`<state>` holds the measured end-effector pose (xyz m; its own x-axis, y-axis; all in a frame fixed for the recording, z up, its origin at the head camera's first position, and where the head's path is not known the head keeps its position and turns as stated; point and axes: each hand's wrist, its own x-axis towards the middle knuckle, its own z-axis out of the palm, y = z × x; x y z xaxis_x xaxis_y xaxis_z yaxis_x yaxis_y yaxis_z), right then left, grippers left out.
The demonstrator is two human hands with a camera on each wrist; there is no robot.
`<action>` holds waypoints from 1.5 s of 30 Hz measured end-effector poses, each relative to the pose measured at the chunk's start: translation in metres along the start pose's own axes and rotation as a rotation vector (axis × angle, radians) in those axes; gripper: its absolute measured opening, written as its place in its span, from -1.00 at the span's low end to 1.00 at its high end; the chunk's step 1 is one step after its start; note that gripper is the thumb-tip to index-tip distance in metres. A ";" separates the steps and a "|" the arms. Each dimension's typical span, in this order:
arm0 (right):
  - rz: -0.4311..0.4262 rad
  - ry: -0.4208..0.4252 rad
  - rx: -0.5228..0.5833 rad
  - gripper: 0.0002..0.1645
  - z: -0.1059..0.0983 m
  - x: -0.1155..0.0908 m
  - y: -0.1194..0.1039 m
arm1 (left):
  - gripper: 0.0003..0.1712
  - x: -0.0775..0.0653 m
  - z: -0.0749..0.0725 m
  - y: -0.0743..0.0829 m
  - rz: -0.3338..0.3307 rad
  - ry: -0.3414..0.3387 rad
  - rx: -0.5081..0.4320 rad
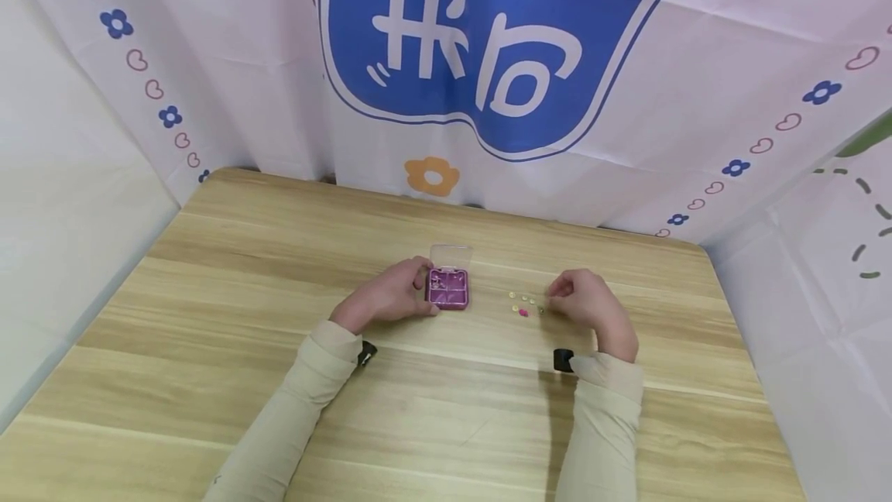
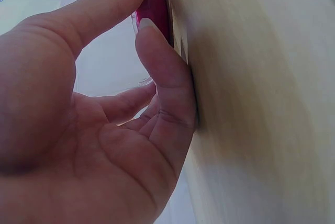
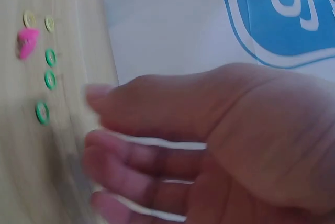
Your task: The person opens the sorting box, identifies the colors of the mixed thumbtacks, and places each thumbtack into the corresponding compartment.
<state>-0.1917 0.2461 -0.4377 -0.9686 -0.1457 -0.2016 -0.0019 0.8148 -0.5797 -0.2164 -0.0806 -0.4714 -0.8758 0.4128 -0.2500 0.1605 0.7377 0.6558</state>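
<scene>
My left hand (image 1: 383,294) grips a small purple pill box (image 1: 456,300) by its left side, thumb at the near corner and fingers at the far one. Its clear lid (image 1: 451,257) stands raised at the back, and dividers split the inside into compartments. In the left wrist view, two fingertips press the box's magenta side (image 2: 155,12). To the right, my right hand (image 1: 588,302) hovers beside several small buttons, fingers loosely bent and nothing visible between them. Green buttons (image 3: 50,79), pale yellow buttons (image 3: 49,23) and a bright pink piece (image 3: 27,42) lie by its fingertips.
Everything lies on a wood-grain table (image 1: 446,424). A white printed cloth (image 1: 265,99) with a blue emblem hangs behind the table's far edge. Dark bands (image 1: 563,360) are worn at both wrists.
</scene>
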 end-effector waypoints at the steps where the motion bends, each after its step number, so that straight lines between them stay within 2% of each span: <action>1: 0.014 -0.028 0.006 -0.82 -0.001 -0.001 0.002 | 0.01 0.000 0.000 0.000 -0.001 -0.001 0.001; 4: 0.032 -0.099 0.031 -0.81 -0.002 -0.004 0.006 | 0.01 0.000 -0.001 0.000 -0.004 -0.006 0.000; 7: 0.014 -0.147 0.045 -0.80 -0.001 -0.005 0.007 | 0.00 0.000 -0.001 0.000 -0.002 -0.011 0.001; 12: 0.006 -0.161 0.035 -0.80 0.001 -0.003 0.005 | 0.00 0.000 -0.001 -0.001 0.007 -0.007 0.005; 22: 0.037 -0.103 -0.011 -0.90 0.010 0.003 0.001 | 0.00 0.001 -0.001 -0.002 0.014 -0.006 0.002; 27: 0.028 -0.089 -0.031 -0.88 0.009 0.004 0.001 | 0.00 0.001 -0.001 -0.002 0.018 -0.009 -0.001; 38: -0.079 0.083 -0.005 -0.88 0.006 0.008 -0.013 | 0.00 0.002 -0.001 -0.002 0.026 -0.015 -0.019; 41: -0.131 0.111 -0.003 -0.82 0.008 0.010 -0.020 | 0.00 0.001 -0.002 -0.002 0.022 -0.016 -0.017; 45: -0.158 0.129 0.022 -0.85 0.013 0.013 -0.030 | 0.01 0.001 -0.002 -0.001 0.021 -0.014 -0.018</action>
<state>-0.2012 0.2125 -0.4336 -0.9804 -0.1969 -0.0045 -0.1529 0.7750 -0.6132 -0.2179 -0.0822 -0.4713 -0.8658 0.4356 -0.2464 0.1701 0.7191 0.6737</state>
